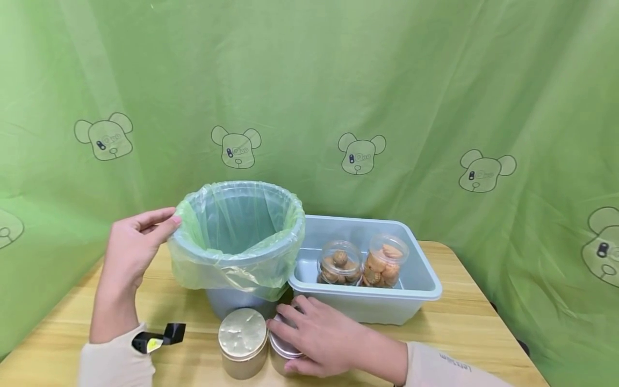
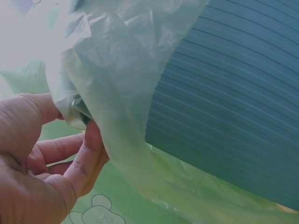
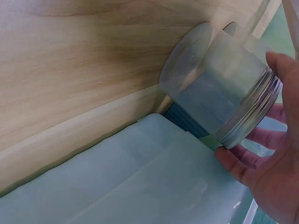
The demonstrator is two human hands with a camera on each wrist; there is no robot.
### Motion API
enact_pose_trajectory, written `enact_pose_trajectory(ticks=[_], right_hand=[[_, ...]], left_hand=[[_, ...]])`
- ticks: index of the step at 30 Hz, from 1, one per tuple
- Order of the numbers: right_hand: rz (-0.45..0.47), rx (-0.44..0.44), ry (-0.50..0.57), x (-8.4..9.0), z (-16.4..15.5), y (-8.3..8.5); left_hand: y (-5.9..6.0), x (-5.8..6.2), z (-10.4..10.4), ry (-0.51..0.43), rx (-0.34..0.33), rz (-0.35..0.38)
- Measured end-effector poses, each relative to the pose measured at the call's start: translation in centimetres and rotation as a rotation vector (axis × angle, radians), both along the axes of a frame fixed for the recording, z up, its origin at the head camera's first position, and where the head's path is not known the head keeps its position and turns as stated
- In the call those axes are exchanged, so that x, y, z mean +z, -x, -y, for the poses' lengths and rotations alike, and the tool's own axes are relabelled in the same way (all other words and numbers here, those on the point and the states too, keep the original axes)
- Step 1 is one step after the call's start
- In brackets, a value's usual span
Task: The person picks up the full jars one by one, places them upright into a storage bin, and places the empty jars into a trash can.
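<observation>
Left hand (image 1: pixel 129 248) pinches the bin liner (image 1: pixel 227 269) at the bin's left rim; right hand (image 1: pixel 316 336) grips a near jar (image 3: pixel 223 100) by its lid. Risk: liner slipping off the rim, or the gripped jar knocking the neighbouring gold-lidded jar (image 1: pixel 243 344).

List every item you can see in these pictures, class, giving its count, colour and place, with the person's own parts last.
bin: 1, grey-blue, ribbed, table centre
bin bag: 1, pale green, lining the bin, folded over its rim
tub: 1, light blue, right of the bin
filled jars: 2, clear, brown snacks inside, in the tub
front jars: 2, clear with metal lids, before the bin
table: 1, light wood
backdrop: 1, green, bear prints
left hand: fingers pinch the bag at the rim
right hand: grips the right front jar's lid
</observation>
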State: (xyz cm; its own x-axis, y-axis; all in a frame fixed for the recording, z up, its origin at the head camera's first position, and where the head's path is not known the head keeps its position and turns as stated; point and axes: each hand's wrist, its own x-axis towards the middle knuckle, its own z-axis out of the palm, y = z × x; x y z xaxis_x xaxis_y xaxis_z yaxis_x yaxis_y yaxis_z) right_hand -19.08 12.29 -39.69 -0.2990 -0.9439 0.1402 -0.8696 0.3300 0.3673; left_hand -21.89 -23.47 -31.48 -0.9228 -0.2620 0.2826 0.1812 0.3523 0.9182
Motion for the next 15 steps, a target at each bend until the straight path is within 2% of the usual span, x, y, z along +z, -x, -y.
enact_pose_trajectory(ticks=[15], right_hand=[[0.003, 0.050, -0.055, 0.44, -0.32, -0.09]], left_hand=[[-0.07, 0.07, -0.12, -0.004, -0.004, -0.015]])
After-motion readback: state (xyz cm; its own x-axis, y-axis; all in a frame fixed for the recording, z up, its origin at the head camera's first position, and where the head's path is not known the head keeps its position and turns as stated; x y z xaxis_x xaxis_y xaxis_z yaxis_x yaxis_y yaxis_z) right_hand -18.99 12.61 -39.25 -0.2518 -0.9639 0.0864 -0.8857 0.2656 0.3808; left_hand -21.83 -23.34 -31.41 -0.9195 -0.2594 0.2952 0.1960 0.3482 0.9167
